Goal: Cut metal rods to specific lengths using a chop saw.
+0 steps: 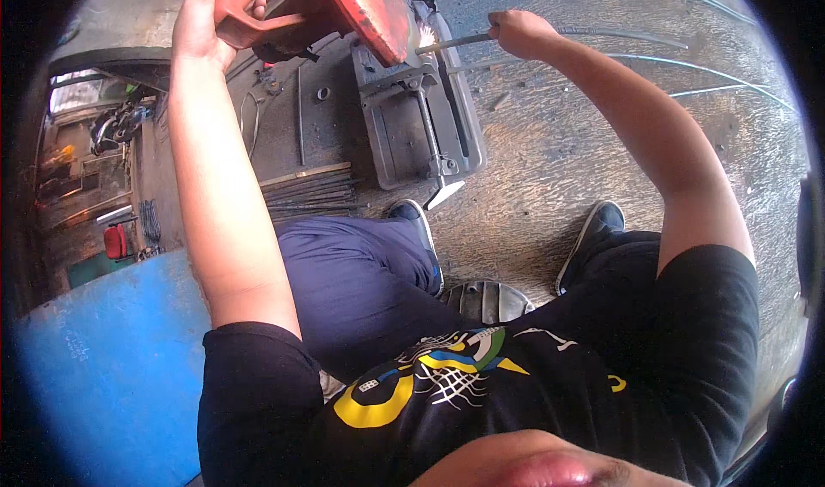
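My left hand is wrapped round the orange handle of a cut-off saw, whose red guard stands at the top middle. Below the guard lies the saw's grey base, with a clamp screw running along it. My right hand is closed round a thin metal rod. The rod's left end reaches in beside the guard, where a small bright spray of sparks shows. Where the disc meets the rod is mostly hidden behind the guard.
Long thin rods lie across the floor at the right. A bundle of dark rods lies left of the base, near a small ring. A blue panel stands at the lower left. My shoes flank a round dark seat.
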`<control>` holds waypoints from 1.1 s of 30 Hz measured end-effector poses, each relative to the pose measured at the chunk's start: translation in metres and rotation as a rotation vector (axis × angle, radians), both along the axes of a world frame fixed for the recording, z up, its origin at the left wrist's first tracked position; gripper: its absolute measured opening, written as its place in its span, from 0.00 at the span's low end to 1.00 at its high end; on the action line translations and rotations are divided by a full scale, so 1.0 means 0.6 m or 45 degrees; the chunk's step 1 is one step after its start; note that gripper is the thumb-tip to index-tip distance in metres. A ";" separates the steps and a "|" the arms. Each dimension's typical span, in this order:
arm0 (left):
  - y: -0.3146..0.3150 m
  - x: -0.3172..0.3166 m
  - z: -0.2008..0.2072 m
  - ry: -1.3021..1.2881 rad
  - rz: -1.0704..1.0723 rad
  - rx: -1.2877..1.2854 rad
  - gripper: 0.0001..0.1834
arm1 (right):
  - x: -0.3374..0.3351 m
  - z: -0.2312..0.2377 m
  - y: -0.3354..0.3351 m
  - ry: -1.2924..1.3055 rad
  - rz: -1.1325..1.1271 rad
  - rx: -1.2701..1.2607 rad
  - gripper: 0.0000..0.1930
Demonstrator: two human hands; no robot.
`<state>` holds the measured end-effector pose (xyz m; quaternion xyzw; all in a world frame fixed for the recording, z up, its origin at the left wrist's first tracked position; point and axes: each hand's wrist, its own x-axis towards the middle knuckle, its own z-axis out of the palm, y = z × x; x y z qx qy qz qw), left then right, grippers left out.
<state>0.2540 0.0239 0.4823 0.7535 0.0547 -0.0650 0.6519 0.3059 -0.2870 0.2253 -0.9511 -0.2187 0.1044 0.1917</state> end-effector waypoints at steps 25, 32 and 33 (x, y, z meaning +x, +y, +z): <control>-0.103 -0.042 0.002 -0.139 0.183 0.037 0.21 | -0.006 0.016 0.002 -0.029 -0.026 -0.037 0.14; -0.083 -0.035 0.002 -0.075 0.169 0.094 0.21 | -0.009 0.033 0.005 -0.040 -0.050 -0.056 0.15; -0.082 -0.035 0.003 -0.060 0.159 0.099 0.21 | -0.011 0.034 0.005 -0.065 -0.041 -0.066 0.15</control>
